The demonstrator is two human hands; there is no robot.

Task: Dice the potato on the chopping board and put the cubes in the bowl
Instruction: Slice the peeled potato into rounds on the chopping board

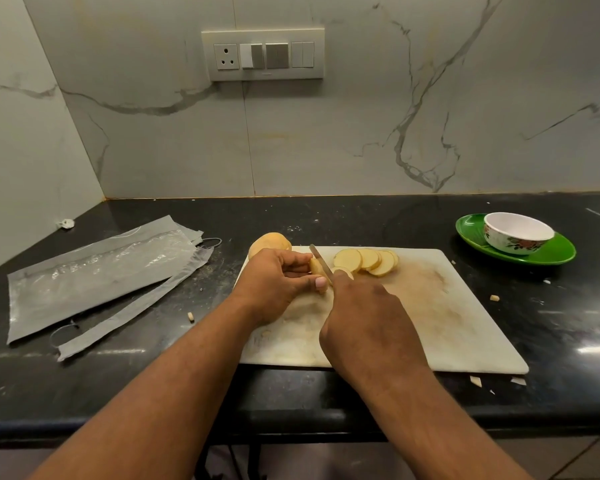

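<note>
Potato (317, 266) sits at the chopping board's (430, 306) far left corner, pinched by the left hand (274, 282); the right hand (364, 327) grips the knife (317, 256). Slices (366, 261) fan beside it, none cubed; the bowl (516, 232) looks empty.

We see a black stone counter (326, 216) carrying a white chopping board (430, 306) near its front edge. A whole potato (269, 242) rests on the counter at the board's far left corner. To the left lie clear plastic packaging (94, 275) and a grey mask (132, 313). Far right sits a green plate (558, 252). Small potato bits (494, 298) dot the surface
</note>
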